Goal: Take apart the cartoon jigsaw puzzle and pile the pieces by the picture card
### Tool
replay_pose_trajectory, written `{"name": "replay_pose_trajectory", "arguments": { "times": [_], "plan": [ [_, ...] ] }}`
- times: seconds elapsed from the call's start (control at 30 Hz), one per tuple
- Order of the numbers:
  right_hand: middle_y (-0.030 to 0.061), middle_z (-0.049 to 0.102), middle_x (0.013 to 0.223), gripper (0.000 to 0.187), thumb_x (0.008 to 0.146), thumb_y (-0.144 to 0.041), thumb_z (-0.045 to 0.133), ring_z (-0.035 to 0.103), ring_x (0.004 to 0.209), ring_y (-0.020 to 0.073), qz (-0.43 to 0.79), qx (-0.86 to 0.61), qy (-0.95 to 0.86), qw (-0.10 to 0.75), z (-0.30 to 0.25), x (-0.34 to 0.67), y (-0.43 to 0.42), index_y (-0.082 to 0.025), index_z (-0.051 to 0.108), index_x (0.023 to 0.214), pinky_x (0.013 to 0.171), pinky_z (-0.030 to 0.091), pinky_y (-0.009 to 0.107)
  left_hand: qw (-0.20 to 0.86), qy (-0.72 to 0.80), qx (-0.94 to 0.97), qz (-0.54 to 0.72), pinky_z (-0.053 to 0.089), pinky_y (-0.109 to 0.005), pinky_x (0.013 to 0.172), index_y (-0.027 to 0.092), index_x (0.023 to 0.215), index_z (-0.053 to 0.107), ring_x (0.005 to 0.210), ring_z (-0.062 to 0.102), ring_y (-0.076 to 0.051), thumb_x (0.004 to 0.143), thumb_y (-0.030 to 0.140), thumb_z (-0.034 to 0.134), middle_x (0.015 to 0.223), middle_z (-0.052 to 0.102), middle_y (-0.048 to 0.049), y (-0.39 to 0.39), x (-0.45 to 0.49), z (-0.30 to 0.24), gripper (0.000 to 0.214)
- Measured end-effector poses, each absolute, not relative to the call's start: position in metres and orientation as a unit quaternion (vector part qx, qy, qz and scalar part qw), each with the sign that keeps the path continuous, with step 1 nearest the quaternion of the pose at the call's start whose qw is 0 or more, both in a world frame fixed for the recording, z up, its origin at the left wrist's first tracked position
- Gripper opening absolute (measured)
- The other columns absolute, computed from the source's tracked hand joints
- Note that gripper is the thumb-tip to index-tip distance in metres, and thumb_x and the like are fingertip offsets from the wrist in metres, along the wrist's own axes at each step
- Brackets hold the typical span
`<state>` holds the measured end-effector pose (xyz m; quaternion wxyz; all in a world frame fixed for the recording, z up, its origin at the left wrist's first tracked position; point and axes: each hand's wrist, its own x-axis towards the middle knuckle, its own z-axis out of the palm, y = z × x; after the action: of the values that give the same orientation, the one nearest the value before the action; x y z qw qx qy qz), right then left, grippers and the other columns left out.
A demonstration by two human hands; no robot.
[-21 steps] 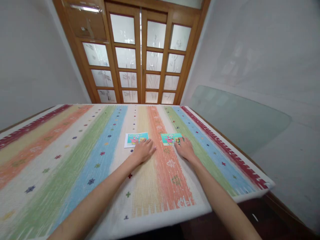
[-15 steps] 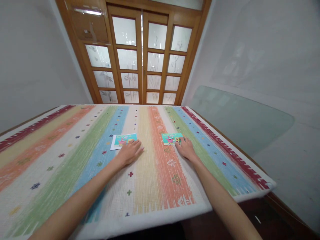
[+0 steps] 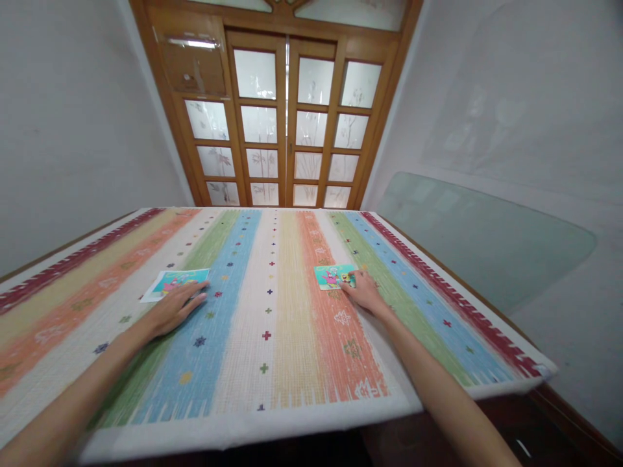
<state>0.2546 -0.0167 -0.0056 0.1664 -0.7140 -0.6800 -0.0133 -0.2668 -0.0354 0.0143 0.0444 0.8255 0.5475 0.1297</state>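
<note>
Wooden doors (image 3: 291,123) with frosted, plant-patterned panes are set between pale walls at the far end of the room, and a pale green panel (image 3: 481,227) with rounded corners is seen against the right-hand wall. Below them, the table (image 3: 294,311) is covered by a striped cloth in white, green, blue, yellow, orange and dark red, dotted with small crosses and stars. Two cartoon-printed cards are laid flat on it, well apart. On the left card (image 3: 168,283), placed across the white and green stripes, a white margin is shown at one end; its near right part is covered by the left hand (image 3: 179,307), which is held open and low — fingers loosely extended, thumb set apart, nothing enclosed by them. On the orange stripe the right card (image 3: 326,276) is placed, its right end touched by the bent fingers of the right hand (image 3: 363,290) — whether it is pinched or merely pressed cannot be told.
</note>
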Motion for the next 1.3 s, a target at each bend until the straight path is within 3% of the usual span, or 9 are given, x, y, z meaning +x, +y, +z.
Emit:
{"name": "replay_pose_trajectory", "arguments": {
  "times": [0.2, 0.4, 0.57, 0.67, 0.77, 0.93, 1.17, 1.3],
  "plan": [
    [0.0196, 0.065, 0.115, 0.044, 0.090, -0.052, 0.063, 0.060, 0.110, 0.0334, -0.029, -0.695, -0.706, 0.133, 0.004, 0.217, -0.039, -0.014, 0.065, 0.113, 0.097, 0.042, 0.042, 0.028, 0.506, 0.840, 0.192, 0.041, -0.052, 0.112, 0.015, 0.136, 0.056, 0.129, 0.056, -0.034, 0.099, 0.069, 0.022, 0.138, 0.062, -0.0171, -0.037, -0.231, 0.016, 0.074],
    [0.0242, 0.063, 0.117, 0.051, 0.099, -0.055, 0.046, 0.057, 0.111, 0.0380, -0.068, -0.639, -0.763, 0.072, 0.021, 0.157, -0.081, -0.012, 0.064, 0.118, 0.095, 0.041, 0.049, 0.055, 0.425, 0.884, 0.188, 0.036, -0.048, 0.117, 0.019, 0.140, 0.052, 0.134, 0.052, -0.027, 0.104, 0.052, 0.030, 0.144, 0.058, -0.0122, -0.032, -0.152, 0.009, 0.054],
    [0.0216, 0.064, 0.119, 0.047, 0.100, -0.051, 0.049, 0.056, 0.114, 0.0361, -0.034, -0.600, -0.797, 0.063, 0.031, 0.147, -0.074, -0.011, 0.064, 0.119, 0.096, 0.043, 0.046, 0.075, 0.384, 0.905, 0.167, 0.035, -0.047, 0.117, 0.019, 0.145, 0.046, 0.140, 0.045, -0.029, 0.100, 0.056, 0.045, 0.152, 0.050, -0.0142, -0.026, -0.094, 0.005, 0.058],
    [0.0183, 0.064, 0.124, 0.039, 0.097, -0.043, 0.058, 0.055, 0.119, 0.0333, 0.008, -0.547, -0.833, 0.076, 0.029, 0.164, -0.049, -0.012, 0.065, 0.120, 0.102, 0.042, 0.043, 0.083, 0.382, 0.908, 0.149, 0.037, -0.047, 0.114, 0.016, 0.141, 0.049, 0.135, 0.049, -0.032, 0.097, 0.058, 0.053, 0.145, 0.055, -0.0172, -0.018, -0.080, 0.008, 0.061],
    [0.0189, 0.059, 0.137, 0.045, 0.093, -0.042, 0.065, 0.051, 0.129, 0.0330, 0.051, -0.508, -0.853, 0.108, 0.019, 0.182, -0.030, -0.013, 0.062, 0.127, 0.110, 0.039, 0.046, 0.092, 0.379, 0.912, 0.127, 0.043, -0.042, 0.108, 0.018, 0.138, 0.052, 0.128, 0.056, -0.031, 0.092, 0.057, 0.063, 0.137, 0.061, -0.0154, -0.010, -0.079, 0.013, 0.061],
    [0.0217, 0.055, 0.140, 0.054, 0.089, -0.048, 0.069, 0.049, 0.132, 0.0348, 0.092, -0.501, -0.846, 0.158, 0.003, 0.188, -0.021, -0.013, 0.060, 0.129, 0.110, 0.038, 0.050, 0.097, 0.379, 0.915, 0.102, 0.045, -0.039, 0.103, 0.020, 0.139, 0.052, 0.124, 0.057, -0.030, 0.086, 0.049, 0.072, 0.136, 0.061, -0.0135, -0.001, -0.081, 0.021, 0.063],
    [0.0130, 0.060, 0.114, 0.045, 0.076, -0.044, 0.084, 0.058, 0.108, 0.0283, 0.150, -0.514, -0.821, 0.198, 0.004, 0.181, -0.012, -0.016, 0.063, 0.104, 0.093, 0.049, 0.042, 0.111, 0.386, 0.912, 0.080, 0.045, -0.038, 0.094, 0.020, 0.135, 0.056, 0.116, 0.059, -0.032, 0.074, 0.048, 0.083, 0.126, 0.064, -0.0126, 0.004, -0.083, 0.032, 0.072],
    [0.0109, 0.058, 0.115, 0.046, 0.074, -0.044, 0.085, 0.059, 0.106, 0.0258, 0.185, -0.484, -0.828, 0.216, 0.003, 0.174, -0.018, -0.017, 0.062, 0.104, 0.093, 0.049, 0.040, 0.124, 0.388, 0.911, 0.067, 0.046, -0.036, 0.090, 0.021, 0.132, 0.058, 0.109, 0.061, -0.030, 0.070, 0.049, 0.085, 0.119, 0.065, -0.0105, -0.003, -0.092, 0.038, 0.073]
  ]
}}
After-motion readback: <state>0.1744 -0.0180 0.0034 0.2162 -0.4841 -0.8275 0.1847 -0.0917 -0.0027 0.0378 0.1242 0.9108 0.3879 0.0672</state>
